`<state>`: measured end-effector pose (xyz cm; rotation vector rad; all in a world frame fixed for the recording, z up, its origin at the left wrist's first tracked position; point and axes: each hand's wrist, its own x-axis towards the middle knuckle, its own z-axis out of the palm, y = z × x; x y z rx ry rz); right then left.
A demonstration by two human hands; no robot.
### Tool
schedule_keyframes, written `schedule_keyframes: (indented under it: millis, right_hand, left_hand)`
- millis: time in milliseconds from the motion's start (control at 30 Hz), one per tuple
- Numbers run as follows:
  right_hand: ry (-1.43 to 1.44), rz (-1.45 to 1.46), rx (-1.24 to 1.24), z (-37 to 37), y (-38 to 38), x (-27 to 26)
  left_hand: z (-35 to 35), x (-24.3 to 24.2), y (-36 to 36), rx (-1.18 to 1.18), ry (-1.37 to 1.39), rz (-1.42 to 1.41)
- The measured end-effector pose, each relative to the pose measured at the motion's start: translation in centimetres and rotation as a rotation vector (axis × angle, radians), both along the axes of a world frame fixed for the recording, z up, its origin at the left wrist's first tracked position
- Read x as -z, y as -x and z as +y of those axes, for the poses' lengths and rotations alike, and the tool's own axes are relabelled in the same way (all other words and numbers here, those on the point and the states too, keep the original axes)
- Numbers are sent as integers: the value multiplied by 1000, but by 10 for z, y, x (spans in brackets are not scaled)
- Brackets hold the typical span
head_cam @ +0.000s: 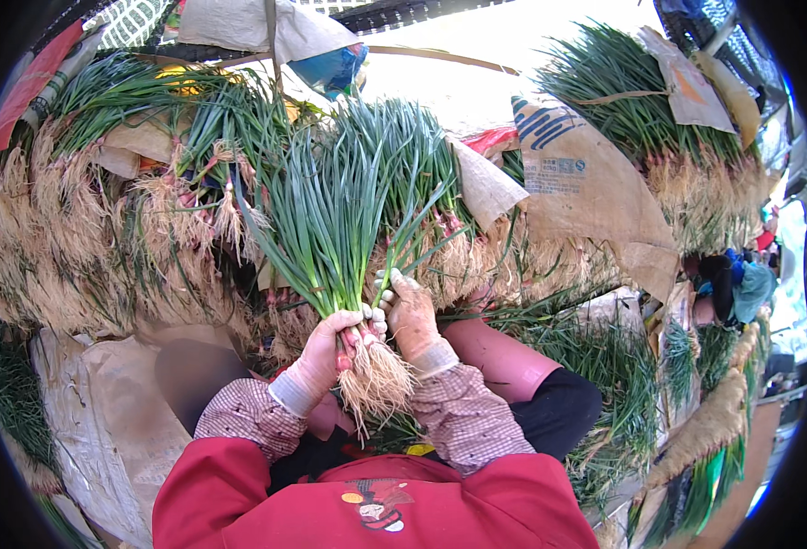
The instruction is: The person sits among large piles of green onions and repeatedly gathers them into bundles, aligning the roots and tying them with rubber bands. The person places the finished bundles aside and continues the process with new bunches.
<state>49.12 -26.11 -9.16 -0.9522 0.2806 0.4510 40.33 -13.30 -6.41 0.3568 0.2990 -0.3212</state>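
In front of my chest, my left hand (318, 351) grips a bunch of green onions (331, 254) just above their reddish bulbs. The leaves fan upward and away from me, while the pale tangled roots (379, 381) hang towards my lap. Close beside it, my right hand (414, 319) pinches a thin green stalk (388, 264) between thumb and fingers, at the right side of the bunch. Whether that stalk joins the bunch is hidden by the fingers. Both hands have whitish, worn coverings on the fingertips.
Rooted green onions (197, 199) are heaped ahead on the left, with another heap (692, 158) at far right. Woven sacks (582, 178) cover part of the pile. Loose green leaves (582, 370) lie beside my right leg. Another person (746, 285) sits at the right edge.
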Motion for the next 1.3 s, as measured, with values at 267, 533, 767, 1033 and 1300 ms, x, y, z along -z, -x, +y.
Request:
schedule_keyframes:
  millis: [267, 533, 767, 1033, 1300]
  right_hand:
    - [853, -858, -157, -31, 37, -27]
    - [1361, -603, -960, -145, 9, -19]
    - [1312, -802, -905, -17, -56, -49]
    - [1657, -1077, -774, -4, -43, -57]
    - [433, -185, -346, -91, -73, 30]
  left_hand:
    - [1, -8, -1, -24, -89, -9]
    - [-1, 6, -3, 110, -155, -17]
    - [2, 13, 8, 183, -285, 9]
    - [5, 14, 5, 168, -124, 50]
    - [18, -42, 15, -10, 78, -282]
